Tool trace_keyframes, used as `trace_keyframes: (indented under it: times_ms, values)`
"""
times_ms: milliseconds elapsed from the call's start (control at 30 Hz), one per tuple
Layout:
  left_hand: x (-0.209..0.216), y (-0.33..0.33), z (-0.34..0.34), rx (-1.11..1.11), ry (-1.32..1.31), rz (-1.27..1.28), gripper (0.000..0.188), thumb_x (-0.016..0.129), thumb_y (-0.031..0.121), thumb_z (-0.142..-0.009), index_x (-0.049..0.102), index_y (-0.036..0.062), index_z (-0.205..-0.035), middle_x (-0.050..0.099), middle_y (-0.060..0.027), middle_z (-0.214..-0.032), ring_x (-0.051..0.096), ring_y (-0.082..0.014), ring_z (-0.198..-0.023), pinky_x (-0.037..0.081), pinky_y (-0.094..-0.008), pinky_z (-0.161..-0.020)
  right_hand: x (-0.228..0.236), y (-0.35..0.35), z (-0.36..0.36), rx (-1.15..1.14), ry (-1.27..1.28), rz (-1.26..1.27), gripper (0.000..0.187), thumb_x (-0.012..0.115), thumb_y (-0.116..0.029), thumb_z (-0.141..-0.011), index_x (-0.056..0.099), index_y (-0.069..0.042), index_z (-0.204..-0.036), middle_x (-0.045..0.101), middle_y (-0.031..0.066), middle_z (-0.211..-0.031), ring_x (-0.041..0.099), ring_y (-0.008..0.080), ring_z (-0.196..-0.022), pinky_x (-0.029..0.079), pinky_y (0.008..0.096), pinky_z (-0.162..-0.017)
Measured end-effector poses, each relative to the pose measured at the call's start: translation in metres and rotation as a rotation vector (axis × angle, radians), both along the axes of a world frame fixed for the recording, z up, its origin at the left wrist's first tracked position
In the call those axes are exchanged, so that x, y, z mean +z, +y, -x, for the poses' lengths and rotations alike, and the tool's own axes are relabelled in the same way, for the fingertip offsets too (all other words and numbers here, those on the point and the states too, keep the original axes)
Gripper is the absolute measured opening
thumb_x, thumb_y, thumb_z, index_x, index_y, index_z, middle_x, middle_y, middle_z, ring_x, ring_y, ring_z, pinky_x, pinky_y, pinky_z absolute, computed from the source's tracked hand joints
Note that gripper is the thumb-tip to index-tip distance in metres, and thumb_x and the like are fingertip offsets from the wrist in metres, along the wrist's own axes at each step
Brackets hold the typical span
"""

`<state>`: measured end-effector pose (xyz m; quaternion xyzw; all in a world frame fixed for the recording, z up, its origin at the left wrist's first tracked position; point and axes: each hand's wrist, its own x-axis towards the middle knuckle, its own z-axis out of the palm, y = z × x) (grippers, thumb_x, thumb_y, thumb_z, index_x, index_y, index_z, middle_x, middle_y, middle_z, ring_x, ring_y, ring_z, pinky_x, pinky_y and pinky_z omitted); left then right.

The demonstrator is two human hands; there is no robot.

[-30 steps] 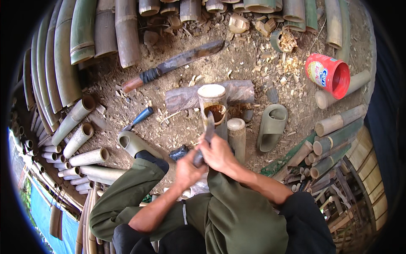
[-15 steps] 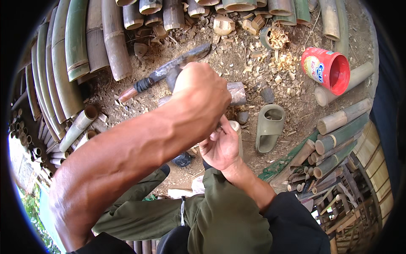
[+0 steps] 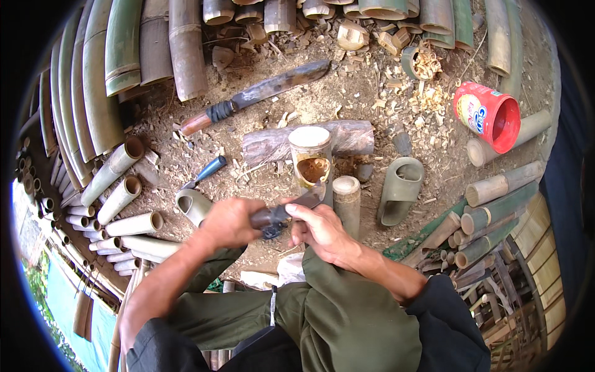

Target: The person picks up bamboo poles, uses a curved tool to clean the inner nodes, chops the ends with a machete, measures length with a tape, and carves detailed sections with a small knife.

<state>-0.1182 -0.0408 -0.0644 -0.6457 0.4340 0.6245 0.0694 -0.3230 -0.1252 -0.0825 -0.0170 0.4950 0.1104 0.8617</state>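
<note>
My left hand [image 3: 232, 220] is closed round the dark handle of a short-bladed knife [image 3: 304, 201]. Across the knife, near where handle meets blade, lies the thumb of my right hand [image 3: 322, 230], its fingers curled below. Just beyond the blade tip stands a thick bamboo section [image 3: 310, 137] with a pale top and a rough opening cut in its side. I cannot tell if the tip touches it. The bamboo stands in front of a short log [image 3: 266, 146]. A thinner bamboo piece [image 3: 346, 208] is upright beside my right hand.
A machete [image 3: 266, 92] lies beyond the log, and a blue-handled tool [image 3: 211, 170] to the left. Two sandals, one right [image 3: 401, 189], one left [image 3: 193, 204], rest on chip-strewn ground. A red container [image 3: 486, 118] lies far right. Cut bamboo [image 3: 118, 173] surrounds the area.
My left hand has come down and left from above the log, bringing the knife near my right hand. The thick bamboo section is now uncovered. The view has shifted slightly.
</note>
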Motion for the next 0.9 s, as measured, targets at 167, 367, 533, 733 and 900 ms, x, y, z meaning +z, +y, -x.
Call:
trace_keyframes:
  times_ms: [167,367,533,733,900]
  values:
    - [-0.023,0.048,0.143,0.763,0.196,0.276,0.044,0.075,0.01,-0.073,0.062,0.0031,-0.115,0.068,-0.0179,-0.095,0.07,-0.0326,-0.087,0.056,-0.0401,-0.078,0.015,-0.007,0.044,0.433,-0.011,0.926,0.025,0.061,-0.019,-0.098,0.058,0.0,-0.114,0.059,0.0028,-0.089,0.056,0.0092,-0.078,0.049,0.0266,-0.075]
    - [-0.002,-0.043,0.177,0.727,0.69,0.449,0.095,0.079,0.024,-0.076,0.024,-0.0046,-0.147,0.039,-0.0294,-0.137,0.037,-0.0412,-0.135,0.033,-0.0435,-0.113,0.053,-0.084,0.084,0.798,-0.124,1.616,0.06,0.067,-0.024,-0.091,0.044,0.006,-0.137,0.053,0.0198,-0.101,0.058,0.0338,-0.085,0.049,0.0407,-0.075]
    - [-0.021,-0.043,0.171,1.478,1.26,-0.194,0.076,0.056,0.053,-0.095,0.03,0.0065,-0.15,0.047,-0.0128,-0.141,0.046,-0.0247,-0.13,0.04,-0.0433,-0.106,0.062,-0.137,0.045,1.485,-0.428,1.661,0.051,0.073,-0.017,-0.077,0.056,-0.009,-0.124,0.065,0.0123,-0.088,0.067,0.0342,-0.075,0.054,0.0437,-0.06]
    - [-0.031,-0.064,0.182,2.067,1.348,-0.299,0.041,0.043,0.044,-0.102,0.058,0.0071,-0.112,0.054,-0.0006,-0.077,0.048,-0.0163,-0.074,0.042,-0.0363,-0.074,0.031,-0.164,-0.011,1.893,-0.649,1.271,0.025,0.069,-0.015,-0.077,0.067,-0.009,-0.101,0.071,0.012,-0.078,0.07,0.0328,-0.078,0.055,0.0435,-0.067]
    - [-0.013,-0.069,0.165,1.939,0.673,-0.466,0.034,0.049,0.028,-0.099,0.06,-0.0028,-0.092,0.057,-0.0077,-0.071,0.054,-0.0198,-0.058,0.051,-0.0362,-0.06,0.017,-0.15,0.009,1.534,-0.533,0.925,0.023,0.066,-0.018,-0.082,0.066,-0.01,-0.103,0.072,0.0157,-0.086,0.07,0.0363,-0.081,0.055,0.0452,-0.07]
